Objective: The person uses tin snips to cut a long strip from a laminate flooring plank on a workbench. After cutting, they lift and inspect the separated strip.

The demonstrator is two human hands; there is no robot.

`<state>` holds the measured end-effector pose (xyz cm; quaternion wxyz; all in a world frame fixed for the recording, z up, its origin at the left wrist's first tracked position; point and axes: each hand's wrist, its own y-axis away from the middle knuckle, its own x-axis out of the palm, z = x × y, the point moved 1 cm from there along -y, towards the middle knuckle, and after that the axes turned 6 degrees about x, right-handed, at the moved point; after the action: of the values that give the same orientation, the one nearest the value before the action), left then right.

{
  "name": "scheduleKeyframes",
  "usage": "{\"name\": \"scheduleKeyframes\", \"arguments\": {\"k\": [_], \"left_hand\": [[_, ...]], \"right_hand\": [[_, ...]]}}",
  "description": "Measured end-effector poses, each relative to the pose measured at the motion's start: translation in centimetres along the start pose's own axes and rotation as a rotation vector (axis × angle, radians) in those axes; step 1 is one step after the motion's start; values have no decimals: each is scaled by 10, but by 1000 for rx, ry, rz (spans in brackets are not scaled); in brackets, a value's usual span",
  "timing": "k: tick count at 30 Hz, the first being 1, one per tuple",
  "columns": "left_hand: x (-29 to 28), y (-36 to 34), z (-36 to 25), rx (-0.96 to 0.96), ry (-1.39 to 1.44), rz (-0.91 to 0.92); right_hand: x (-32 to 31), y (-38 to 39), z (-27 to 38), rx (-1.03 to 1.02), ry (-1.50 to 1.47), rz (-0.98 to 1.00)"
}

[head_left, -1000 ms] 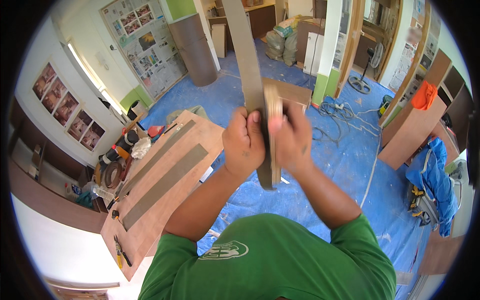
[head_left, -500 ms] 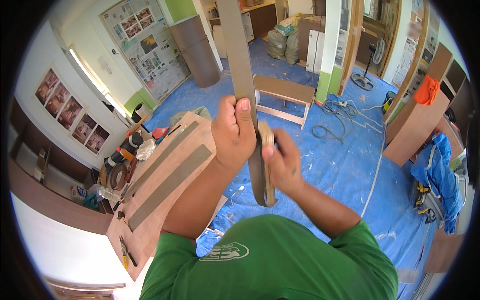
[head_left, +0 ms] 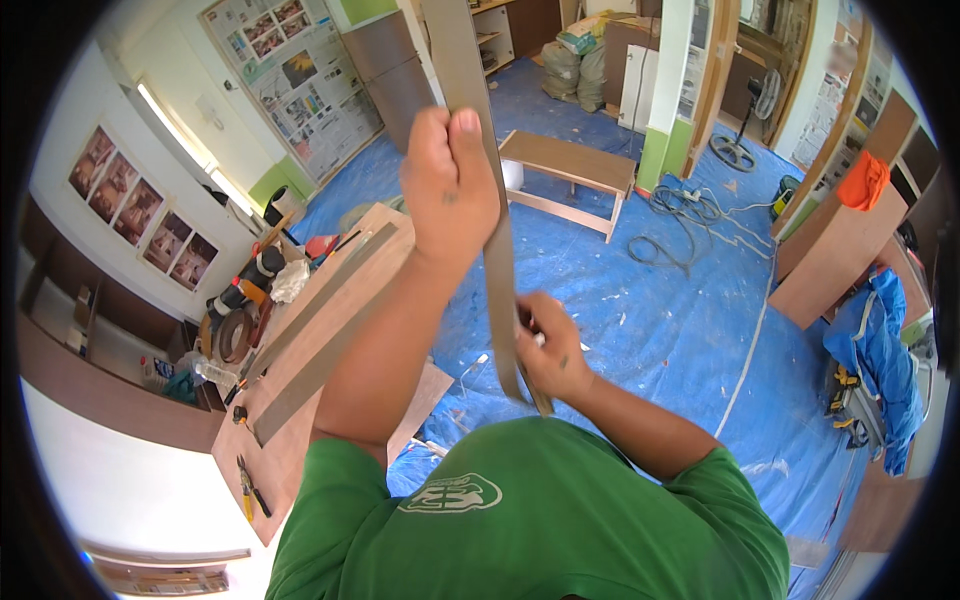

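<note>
I hold a long thin grey-brown laminate strip (head_left: 462, 60) upright in front of me; it runs from the top of the view down to my chest. My left hand (head_left: 448, 182) is raised and clenched around the strip high up. Lower down, my right hand (head_left: 548, 348) pinches the strip's bottom part close to my green shirt, with something small and pale under its fingers that I cannot make out.
A brown plywood board (head_left: 305, 420) on the left carries two more grey strips (head_left: 322, 298), with tape rolls (head_left: 232, 335), pliers (head_left: 248, 487) and bottles beside it. A low wooden bench (head_left: 570, 165), coiled cables (head_left: 670, 235) and a fan stand on the blue floor sheet.
My left hand has climbed higher along the strip while my right hand has slid down toward its lower end. The hands were together a second ago and are now well apart.
</note>
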<state>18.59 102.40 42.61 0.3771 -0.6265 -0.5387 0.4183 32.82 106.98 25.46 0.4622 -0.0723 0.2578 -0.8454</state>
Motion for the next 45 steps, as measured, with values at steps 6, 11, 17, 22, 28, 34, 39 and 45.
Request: {"name": "scheduleKeyframes", "arguments": {"k": [6,11,17,22,28,34,39,45], "left_hand": [[-4,-39,23,57,-99,-82],[0,-44,32,-15,-77,-112],[-2,-50,44,-77,-42,-136],[-11,-52,51,-184,28,-136],[-19,-37,44,-326,265,-59],[-26,41,26,-356,397,201],[-38,47,29,-289,257,115],[-20,75,-7,-277,251,194]], "right_hand": [[-48,-16,-29,621,-518,6],[-45,-43,8,197,-396,283],[-34,-58,4,91,-169,272],[-25,-68,4,-50,-68,181],[-16,-71,21,-5,-166,286],[-20,-73,28,-93,-179,228],[-31,-55,27,18,-244,63],[-29,-63,44,-25,-80,12]]}}
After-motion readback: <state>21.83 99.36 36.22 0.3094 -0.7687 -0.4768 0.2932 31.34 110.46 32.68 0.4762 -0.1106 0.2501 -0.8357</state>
